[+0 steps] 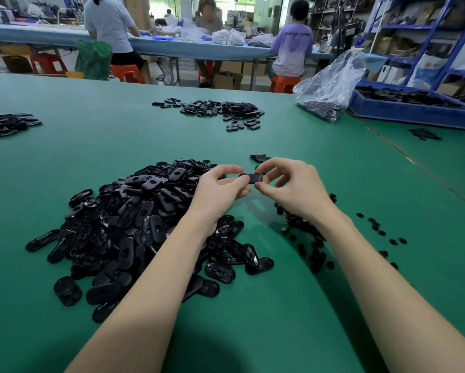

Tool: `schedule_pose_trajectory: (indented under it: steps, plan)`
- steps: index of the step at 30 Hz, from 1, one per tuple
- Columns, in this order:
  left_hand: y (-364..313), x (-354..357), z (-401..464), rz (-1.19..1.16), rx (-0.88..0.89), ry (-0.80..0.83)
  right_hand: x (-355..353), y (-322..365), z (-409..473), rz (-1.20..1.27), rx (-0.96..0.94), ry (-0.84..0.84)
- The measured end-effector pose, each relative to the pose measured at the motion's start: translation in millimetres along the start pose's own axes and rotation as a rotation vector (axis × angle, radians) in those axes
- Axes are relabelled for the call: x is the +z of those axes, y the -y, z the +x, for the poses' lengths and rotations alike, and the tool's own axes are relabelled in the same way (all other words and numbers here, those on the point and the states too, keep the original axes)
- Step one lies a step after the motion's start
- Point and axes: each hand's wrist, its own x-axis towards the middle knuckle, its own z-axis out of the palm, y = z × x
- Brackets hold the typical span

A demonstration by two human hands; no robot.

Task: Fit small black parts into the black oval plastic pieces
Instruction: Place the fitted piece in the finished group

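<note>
Head view: the left hand (pixel 222 188) and the right hand (pixel 289 184) meet above the green tabletop (pixel 118 141), both with fingers curled, pinching one black oval piece (pixel 251 178) between them, the left at its left end and the right at its right end. The piece is glossy, flat and rounded at the ends; whether a small part sits in it cannot be told.

Under the left forearm spreads a large pile of oval pieces (pixel 145 224), glossy black shells, many showing a round hole or a moulded recess. Under and beside the right wrist lies a scatter of small black parts (pixel 312 238), round and button-like, some strewn well apart to the right. Just beyond the hands lie a few loose ovals (pixel 259 157).

Farther back on the tabletop are a second heap of black pieces (pixel 220 110), a smaller heap at the left edge (pixel 8 123), a clear plastic bag (pixel 330 87) holding dark parts, and a blue tray (pixel 414 109) filled with black pieces.

Behind, three people sit on orange stools (pixel 283 82) at a long blue-covered bench (pixel 172 47); blue metal shelving (pixel 441 36) with boxes stands at right. Print on the back of a purple shirt (pixel 295 47) is too blurred to read.
</note>
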Motion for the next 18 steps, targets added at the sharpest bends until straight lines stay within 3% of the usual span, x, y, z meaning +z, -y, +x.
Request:
schedule_pose_trajectory:
  steps: [4, 7, 13, 18]
  plan:
    - [0, -1, 4, 0.073, -0.010, -0.008, -4, -14, 27, -0.033, 0.210, -0.138]
    - [0, -1, 4, 0.122, -0.015, 0.016, 0, -25, 53, -0.153, 0.301, -0.109]
    - [1, -2, 2, 0.144, -0.007, 0.058, 22, -34, 85, -0.385, 0.260, 0.073]
    - [-1, -4, 5, 0.117, -0.011, 0.056, 27, -35, 103, -0.348, 0.274, 0.055]
